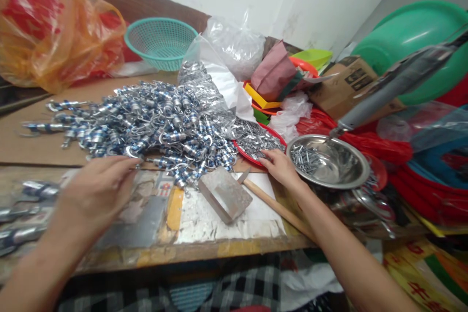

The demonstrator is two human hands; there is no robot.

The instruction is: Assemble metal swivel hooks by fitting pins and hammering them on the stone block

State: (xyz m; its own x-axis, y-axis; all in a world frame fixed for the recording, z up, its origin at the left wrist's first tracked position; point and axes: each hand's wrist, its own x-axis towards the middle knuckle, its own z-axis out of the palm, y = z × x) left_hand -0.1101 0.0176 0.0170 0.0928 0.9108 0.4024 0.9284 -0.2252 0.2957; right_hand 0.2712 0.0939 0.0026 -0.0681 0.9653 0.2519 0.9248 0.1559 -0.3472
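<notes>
My left hand (pixel 104 185) is over the near left of the workbench, its thumb and fingers pinched on a small metallic thing too blurred to name. It is at the front edge of a large heap of blue and silver metal hook fittings (pixel 146 122). My right hand (pixel 280 168) reaches to the rim of a red round tray (pixel 252 158) full of small flat metal pieces (pixel 258 139). Its fingertips touch the pieces, slightly apart. Between the hands lie a rectangular metal block (pixel 224 195) and a hammer with a wooden handle (pixel 278 207).
A steel bowl (pixel 343 168) with metal pins (pixel 305 158) stands right of the tray, a grey-handled tool (pixel 387 90) slanting above it. Behind are a turquoise basket (pixel 161 41), plastic bags (pixel 237 44) and a cardboard box (pixel 341 87). More fittings (pixel 25 214) lie at left.
</notes>
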